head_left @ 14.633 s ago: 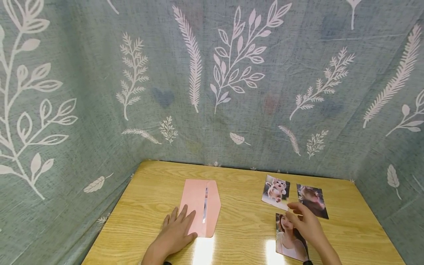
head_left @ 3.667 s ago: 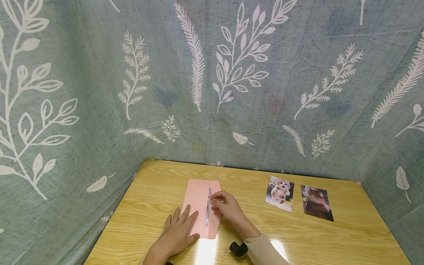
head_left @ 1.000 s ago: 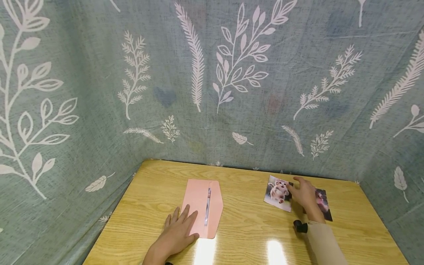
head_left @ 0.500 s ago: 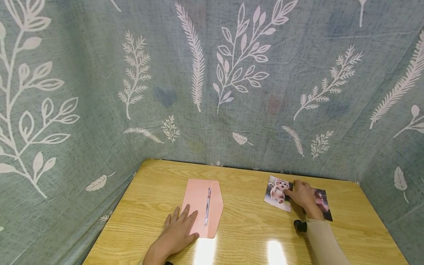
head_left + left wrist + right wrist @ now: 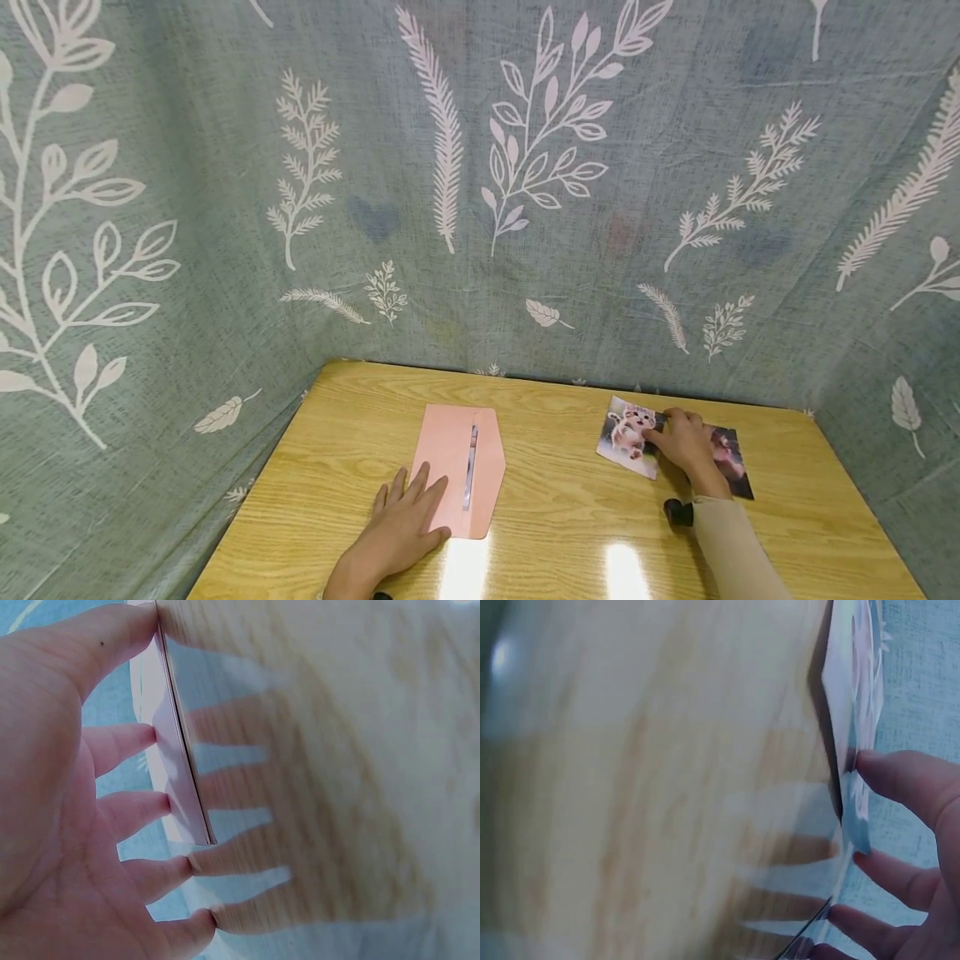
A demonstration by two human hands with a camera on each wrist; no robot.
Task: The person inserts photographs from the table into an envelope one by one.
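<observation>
My left hand (image 5: 401, 521) rests with spread fingers on the left part of a pink envelope (image 5: 442, 442); in the left wrist view its thumb and some fingertips touch the envelope (image 5: 180, 772). The envelope's flap lies open to the right, and a strip of a photo (image 5: 469, 471) shows in its slot. My right hand (image 5: 686, 442) pinches the right edge of a kitten photo (image 5: 626, 437), thumb on its face, index finger at its edge. In the right wrist view the kitten photo (image 5: 840, 697) stands slightly off the table. A dark photo (image 5: 731, 467) lies partly hidden under the right hand.
The wooden table (image 5: 555, 492) has bright light reflections near its front. A green curtain (image 5: 480, 167) with white leaf prints hangs behind it and along both sides. A black strap piece (image 5: 678, 512) is at the right wrist.
The photo of a person, earlier at the front right, is gone from the table. My right hand has moved from the envelope's slot to the kitten photo, which has shifted slightly left.
</observation>
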